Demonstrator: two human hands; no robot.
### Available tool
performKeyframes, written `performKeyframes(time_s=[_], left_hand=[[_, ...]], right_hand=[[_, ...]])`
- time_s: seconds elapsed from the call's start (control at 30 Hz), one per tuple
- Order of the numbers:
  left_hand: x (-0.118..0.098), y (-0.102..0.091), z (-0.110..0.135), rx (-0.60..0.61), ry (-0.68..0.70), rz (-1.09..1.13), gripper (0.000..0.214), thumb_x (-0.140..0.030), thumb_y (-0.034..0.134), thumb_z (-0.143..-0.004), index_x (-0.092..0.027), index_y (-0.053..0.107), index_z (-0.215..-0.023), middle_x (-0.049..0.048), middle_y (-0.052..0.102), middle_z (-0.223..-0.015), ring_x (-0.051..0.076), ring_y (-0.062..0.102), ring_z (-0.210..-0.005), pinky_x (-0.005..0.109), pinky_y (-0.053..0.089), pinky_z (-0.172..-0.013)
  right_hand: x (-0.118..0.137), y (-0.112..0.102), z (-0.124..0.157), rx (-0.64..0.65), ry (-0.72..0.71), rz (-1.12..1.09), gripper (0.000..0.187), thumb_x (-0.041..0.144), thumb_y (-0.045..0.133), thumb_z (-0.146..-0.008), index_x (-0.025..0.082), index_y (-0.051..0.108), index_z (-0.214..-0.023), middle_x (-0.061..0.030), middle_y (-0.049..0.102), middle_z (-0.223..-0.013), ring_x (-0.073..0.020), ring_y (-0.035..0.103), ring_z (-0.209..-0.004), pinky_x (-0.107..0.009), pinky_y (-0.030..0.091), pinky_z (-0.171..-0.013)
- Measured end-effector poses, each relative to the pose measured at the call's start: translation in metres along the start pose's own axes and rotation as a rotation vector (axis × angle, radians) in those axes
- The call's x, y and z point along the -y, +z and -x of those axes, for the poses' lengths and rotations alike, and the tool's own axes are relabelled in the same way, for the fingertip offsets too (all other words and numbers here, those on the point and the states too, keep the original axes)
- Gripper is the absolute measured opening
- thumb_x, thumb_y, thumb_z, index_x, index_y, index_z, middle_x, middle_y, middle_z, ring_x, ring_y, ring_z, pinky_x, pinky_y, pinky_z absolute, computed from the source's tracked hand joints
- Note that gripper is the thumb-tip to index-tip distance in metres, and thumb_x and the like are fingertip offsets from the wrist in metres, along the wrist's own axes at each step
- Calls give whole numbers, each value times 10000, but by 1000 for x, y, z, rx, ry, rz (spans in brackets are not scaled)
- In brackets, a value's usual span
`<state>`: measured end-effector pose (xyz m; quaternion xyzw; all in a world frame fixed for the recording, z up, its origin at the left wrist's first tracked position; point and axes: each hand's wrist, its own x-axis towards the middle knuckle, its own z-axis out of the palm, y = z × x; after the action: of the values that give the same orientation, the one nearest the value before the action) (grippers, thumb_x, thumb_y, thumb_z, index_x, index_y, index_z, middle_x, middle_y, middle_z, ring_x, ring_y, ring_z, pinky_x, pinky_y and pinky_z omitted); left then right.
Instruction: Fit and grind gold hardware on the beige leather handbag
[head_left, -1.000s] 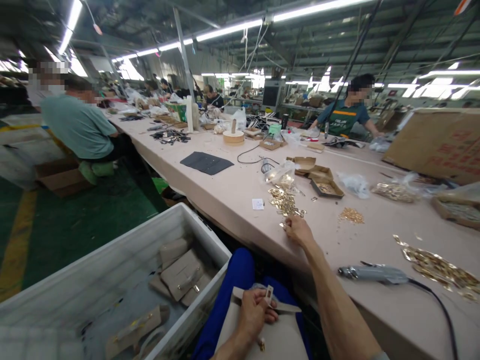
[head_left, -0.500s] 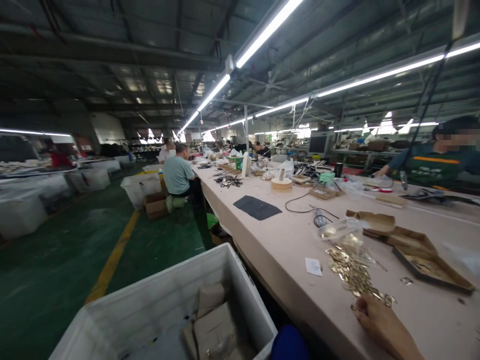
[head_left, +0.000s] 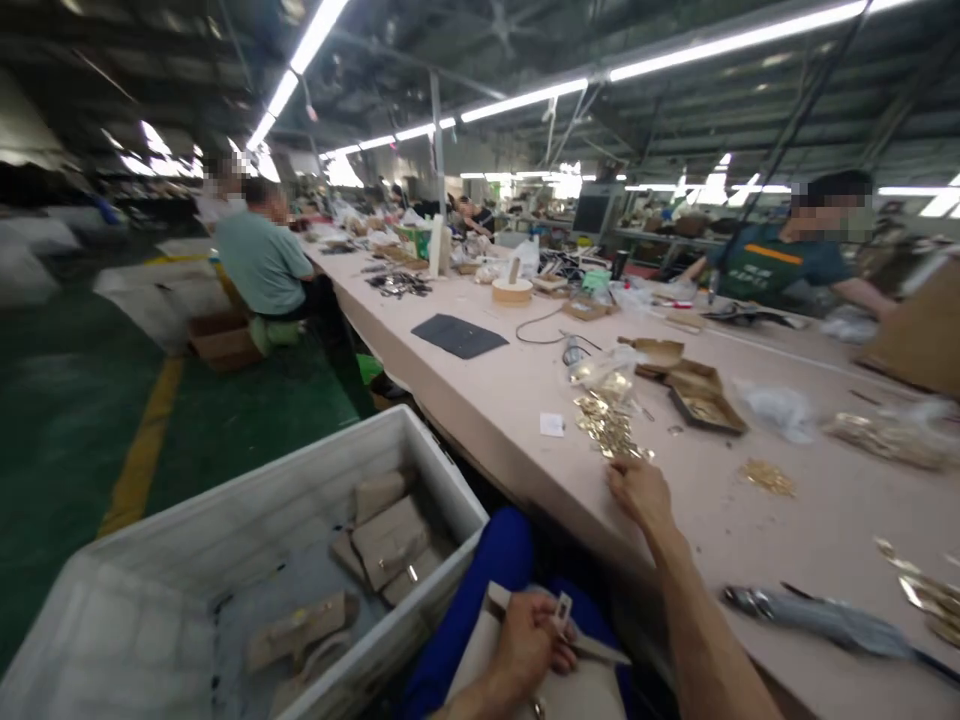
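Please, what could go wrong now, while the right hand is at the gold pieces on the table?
The right hand rests at the loose pile of small gold metal fittings near the edge of the pale pink table; a careless sweep could push some off. The grey handheld power tool lies close beside that arm; the arm might knock it. The left hand grips a beige strap on the lap; it may slip unwatched.

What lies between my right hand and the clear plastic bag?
A heap of small gold metal fittings stretches from the plastic bag to the right hand, as the head view shows.
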<state>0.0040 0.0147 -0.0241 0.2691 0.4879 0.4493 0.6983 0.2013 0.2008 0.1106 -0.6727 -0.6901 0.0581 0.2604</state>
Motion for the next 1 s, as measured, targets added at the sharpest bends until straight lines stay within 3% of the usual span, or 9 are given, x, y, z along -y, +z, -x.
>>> performKeyframes(time_s=[0.13,0.23,0.3,0.43,0.57,0.73,1.0], left_hand=[[19,5,0,43,16,-44,458,-490,804,-674,-90,719,-879,140,759,-813,205,731,-568,223,524,-478],[14,0,-2,59,5,-56,450,-485,808,-682,-77,734,-856,144,758,-813,196,735,-585,214,544,-490],[13,-1,-2,71,11,-59,423,-467,808,-704,-74,745,-848,143,757,-810,196,741,-602,214,564,-512],[15,-2,-1,96,6,-39,403,-445,805,-743,-69,768,-883,139,759,-830,196,752,-626,235,613,-575],[12,-4,2,144,41,-62,381,-417,776,-804,-89,802,-996,128,769,-895,188,761,-673,234,630,-624],[7,-6,4,192,71,-68,358,-418,763,-857,-119,812,-1048,99,752,-883,182,754,-703,249,638,-663],[3,-9,8,262,55,-45,415,-454,776,-851,-106,798,-1078,107,737,-918,210,759,-745,315,658,-714]], right_hand=[[12,-10,17,-74,42,-119,302,333,574,-878,221,807,-1036,-78,750,-882,-243,667,-810,-354,482,-772],[20,-13,56,-140,34,-437,340,403,662,-859,202,797,-1098,-54,743,-864,-211,651,-728,-347,513,-742],[25,-9,89,-101,78,-612,348,445,715,-848,200,797,-1081,-54,743,-876,-196,646,-697,-323,520,-673],[28,17,155,39,256,-860,399,491,791,-820,165,796,-1050,-38,694,-722,-166,592,-584,-282,485,-550],[18,50,200,85,362,-972,408,501,827,-800,150,803,-1006,-46,689,-692,-181,605,-598,-303,507,-585],[12,67,220,93,364,-935,384,521,796,-839,175,817,-1005,-83,749,-882,-226,678,-782,-343,553,-734],[13,76,225,140,410,-970,419,538,795,-842,167,815,-1035,-69,724,-775,-219,663,-712,-333,557,-687]])
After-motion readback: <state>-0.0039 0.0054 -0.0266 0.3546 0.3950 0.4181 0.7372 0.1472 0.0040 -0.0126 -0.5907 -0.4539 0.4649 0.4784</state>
